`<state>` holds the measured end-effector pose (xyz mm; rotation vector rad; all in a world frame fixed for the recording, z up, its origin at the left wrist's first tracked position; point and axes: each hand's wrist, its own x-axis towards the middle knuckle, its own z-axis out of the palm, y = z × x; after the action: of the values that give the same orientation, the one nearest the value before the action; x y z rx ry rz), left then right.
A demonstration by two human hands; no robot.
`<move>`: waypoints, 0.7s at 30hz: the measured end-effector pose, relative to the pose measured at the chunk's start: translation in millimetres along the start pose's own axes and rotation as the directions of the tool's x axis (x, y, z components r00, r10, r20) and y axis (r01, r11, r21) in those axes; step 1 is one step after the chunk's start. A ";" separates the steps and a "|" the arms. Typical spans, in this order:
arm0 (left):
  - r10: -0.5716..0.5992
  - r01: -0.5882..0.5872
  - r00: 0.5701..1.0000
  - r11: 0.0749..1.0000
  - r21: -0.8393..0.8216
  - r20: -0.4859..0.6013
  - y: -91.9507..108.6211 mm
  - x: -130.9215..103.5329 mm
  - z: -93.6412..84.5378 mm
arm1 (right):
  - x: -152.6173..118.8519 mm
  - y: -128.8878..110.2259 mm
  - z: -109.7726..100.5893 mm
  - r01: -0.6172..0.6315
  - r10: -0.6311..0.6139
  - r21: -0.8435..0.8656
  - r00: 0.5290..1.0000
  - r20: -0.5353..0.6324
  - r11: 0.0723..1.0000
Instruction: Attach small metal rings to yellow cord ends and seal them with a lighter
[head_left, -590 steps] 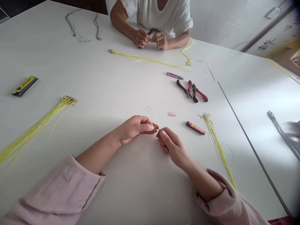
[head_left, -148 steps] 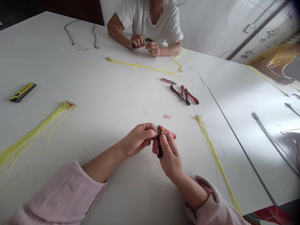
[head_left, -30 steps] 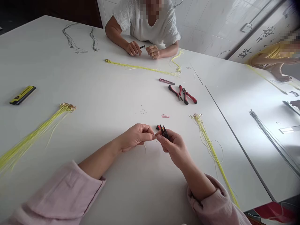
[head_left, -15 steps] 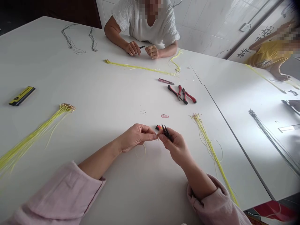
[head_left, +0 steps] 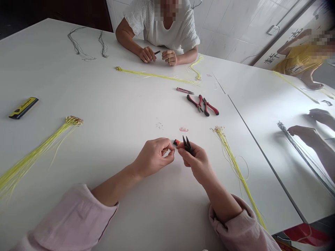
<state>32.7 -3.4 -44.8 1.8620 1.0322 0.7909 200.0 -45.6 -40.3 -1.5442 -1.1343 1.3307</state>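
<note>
The yellow thread (head_left: 166,150) is pinched between the thumb and fingers of the left hand (head_left: 156,157), only a short bit of it showing at the fingertips, just left of the black snips (head_left: 187,145). The snips lie in the grasp of the right hand (head_left: 196,159), blades spread apart and pointing away from the wearer; its thumb and index finger come together, but whether they also pinch something small I cannot tell. Partly hidden behind the snips is a red lighter (head_left: 177,142) on the white table (head_left: 146,216). Just beyond the snips is a red printed mark (head_left: 183,129), with dark specks (head_left: 159,124) to its left. Right of the snips lies a bundle of yellow threads (head_left: 233,155) with small hooks at its far end. Farther beyond the snips are two pairs of red-and-black pliers (head_left: 202,105), side by side, and a pink-handled tool (head_left: 185,91) just past them. Well to the left of the snips lie another, thicker yellow bundle (head_left: 49,143) and a yellow-and-black lighter (head_left: 24,107). Across the table from the snips, a person in white (head_left: 167,31) holds a dark tool (head_left: 157,52) and a yellow strand (head_left: 170,57). Far to the right, another person's hands (head_left: 305,134) are at a grey bundle (head_left: 295,144), near a person in yellow (head_left: 295,62).
</note>
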 end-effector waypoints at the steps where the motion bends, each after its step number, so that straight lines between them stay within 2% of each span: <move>1: 0.041 -0.041 0.999 0.998 0.049 -0.012 -0.5 -0.5 0.9 | 0.0 0.2 0.0 0.003 -0.003 -0.003 1.000 -0.006 1.000; 4: 0.118 -0.114 0.993 0.984 0.140 -0.020 -3.3 -1.0 2.1 | -0.8 0.2 0.6 0.021 -0.022 -0.032 1.000 -0.021 0.999; 6: 0.123 -0.120 0.992 0.980 0.156 -0.009 -4.7 -1.0 2.2 | -2.0 -0.4 1.7 0.057 -0.059 -0.069 0.998 -0.029 0.996; 13: 0.048 -0.049 0.999 0.996 0.079 0.013 -3.6 -1.0 2.2 | -5.6 -1.9 4.4 0.176 -0.191 -0.222 0.981 -0.046 0.959; 21: -0.033 0.034 0.999 0.998 -0.058 0.012 2.3 -1.1 0.3 | -5.7 -2.7 4.3 0.196 -0.216 -0.254 0.975 -0.055 0.947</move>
<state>33.3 -5.2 -43.1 1.7936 1.0201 0.7823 195.1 -50.2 -36.7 -1.5892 -1.4098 1.0070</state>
